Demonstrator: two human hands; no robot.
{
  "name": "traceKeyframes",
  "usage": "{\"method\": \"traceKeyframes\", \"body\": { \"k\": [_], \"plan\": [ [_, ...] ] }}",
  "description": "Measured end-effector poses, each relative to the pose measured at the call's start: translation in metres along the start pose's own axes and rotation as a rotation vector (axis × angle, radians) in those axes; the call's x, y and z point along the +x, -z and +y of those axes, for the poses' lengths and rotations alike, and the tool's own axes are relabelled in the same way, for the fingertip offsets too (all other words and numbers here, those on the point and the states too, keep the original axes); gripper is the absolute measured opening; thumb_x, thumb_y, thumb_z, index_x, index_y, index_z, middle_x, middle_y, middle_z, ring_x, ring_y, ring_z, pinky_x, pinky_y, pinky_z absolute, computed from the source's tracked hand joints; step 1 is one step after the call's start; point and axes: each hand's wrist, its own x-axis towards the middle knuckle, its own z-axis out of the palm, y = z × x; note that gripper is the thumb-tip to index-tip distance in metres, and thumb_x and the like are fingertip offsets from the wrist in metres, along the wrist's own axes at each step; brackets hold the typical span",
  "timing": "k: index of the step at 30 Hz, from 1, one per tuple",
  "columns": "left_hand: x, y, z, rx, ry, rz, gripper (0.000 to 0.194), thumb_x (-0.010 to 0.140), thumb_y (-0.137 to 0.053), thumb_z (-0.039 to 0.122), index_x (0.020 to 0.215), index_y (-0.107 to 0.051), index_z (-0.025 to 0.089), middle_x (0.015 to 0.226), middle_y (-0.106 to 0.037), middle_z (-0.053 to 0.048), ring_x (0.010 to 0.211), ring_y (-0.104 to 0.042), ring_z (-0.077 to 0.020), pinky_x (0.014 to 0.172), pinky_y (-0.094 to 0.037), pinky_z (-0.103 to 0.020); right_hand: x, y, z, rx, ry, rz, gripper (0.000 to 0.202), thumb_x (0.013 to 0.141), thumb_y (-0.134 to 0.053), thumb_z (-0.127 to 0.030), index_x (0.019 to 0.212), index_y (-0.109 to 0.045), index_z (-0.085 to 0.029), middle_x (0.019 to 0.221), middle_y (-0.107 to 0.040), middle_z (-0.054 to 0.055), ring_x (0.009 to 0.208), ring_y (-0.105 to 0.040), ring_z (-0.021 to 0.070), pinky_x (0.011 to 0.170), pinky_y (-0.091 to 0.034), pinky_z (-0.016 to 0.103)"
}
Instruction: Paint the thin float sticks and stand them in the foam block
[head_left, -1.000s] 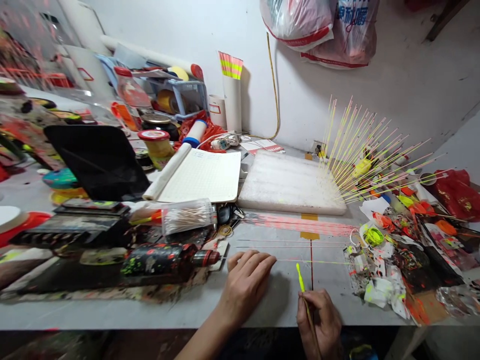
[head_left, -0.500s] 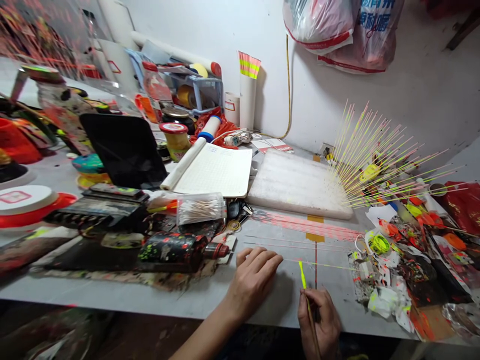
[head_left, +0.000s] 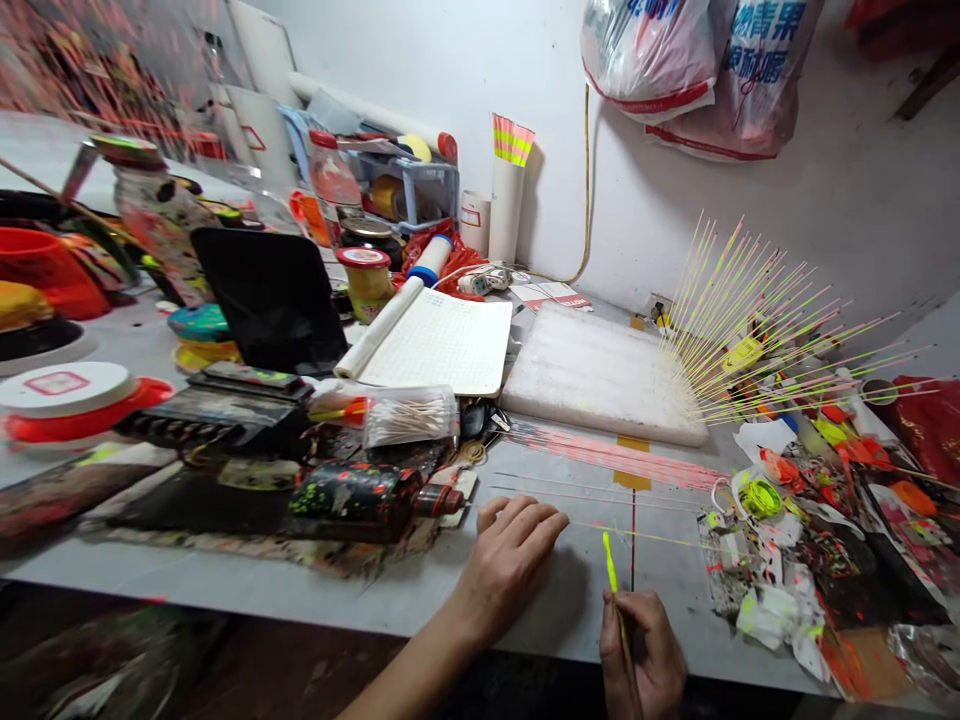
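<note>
My left hand is closed around a thin stick; how the fingertips grip it is hidden under the hand. To its left the stick runs to the reddish tip of a black, paint-spotted cylindrical tool. On the other side it stretches out rightward, yellow and pink, just above the table. My right hand pinches a slender paintbrush, its bristles coated in bright yellow paint. The brush tip stands just below the stick, apart from it. Behind the hands lie several pink sticks side by side.
A white foam block bristles with painted sticks at its right end. Paint-stained scraps and pots crowd the right side. A box of cotton swabs, an open notebook and a black tablet-like panel stand left.
The brush and right hand have shifted slightly down and right, taking the brush tip away from the stick. My left hand stays in place. The camera view has turned slightly left.
</note>
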Motion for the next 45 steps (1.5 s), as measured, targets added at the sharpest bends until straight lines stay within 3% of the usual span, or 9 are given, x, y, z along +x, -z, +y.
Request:
{"method": "traceKeyframes", "body": {
  "k": [7,16,34,38,45],
  "plan": [
    [0.0,-0.001,0.0,0.006,0.011,0.013,0.02,0.096,-0.049,0.008,0.1,-0.063,0.021,0.087,-0.073,0.001,0.08,-0.062,-0.013,0.084,-0.035,-0.032,0.001,-0.013,-0.008,0.01,0.093,-0.046,0.013,0.096,-0.061,-0.014,0.104,-0.066,-0.024,0.084,-0.072,0.0,0.071,-0.065,0.0127,0.066,-0.053,0.022],
    [-0.001,-0.001,0.0,-0.015,0.015,0.024,0.021,0.097,-0.046,0.008,0.1,-0.063,0.021,0.087,-0.072,0.001,0.079,-0.06,-0.0132,0.084,-0.035,-0.032,0.004,-0.02,-0.001,-0.026,0.161,-0.084,0.013,0.096,-0.061,-0.014,0.106,-0.066,-0.023,0.084,-0.07,-0.001,0.072,-0.066,0.0121,0.07,-0.054,0.022],
    [-0.001,-0.002,0.002,-0.014,0.031,0.039,0.02,0.095,-0.048,0.008,0.098,-0.062,0.021,0.085,-0.072,0.002,0.079,-0.061,-0.0127,0.083,-0.036,-0.032,-0.001,-0.017,-0.005,-0.039,0.011,-0.031,0.006,0.097,-0.063,-0.026,0.098,-0.068,-0.023,0.079,-0.071,0.0,0.067,-0.066,0.0137,0.066,-0.054,0.023],
    [-0.001,-0.002,0.003,-0.014,0.027,0.058,0.021,0.095,-0.046,0.007,0.098,-0.062,0.021,0.085,-0.071,0.002,0.079,-0.06,-0.0125,0.083,-0.036,-0.031,-0.003,-0.017,-0.003,-0.027,0.03,-0.017,0.006,0.096,-0.063,-0.021,0.1,-0.068,-0.023,0.08,-0.072,0.0,0.068,-0.067,0.0137,0.066,-0.054,0.023],
    [-0.002,0.017,-0.012,0.065,0.015,-0.008,0.02,0.095,-0.046,0.009,0.097,-0.062,0.022,0.085,-0.072,0.002,0.08,-0.062,-0.0136,0.083,-0.036,-0.033,-0.003,-0.021,-0.012,0.056,0.137,-0.057,0.016,0.095,-0.059,-0.012,0.103,-0.066,-0.024,0.082,-0.072,0.001,0.069,-0.067,0.015,0.066,-0.056,0.028]
  ]
}}
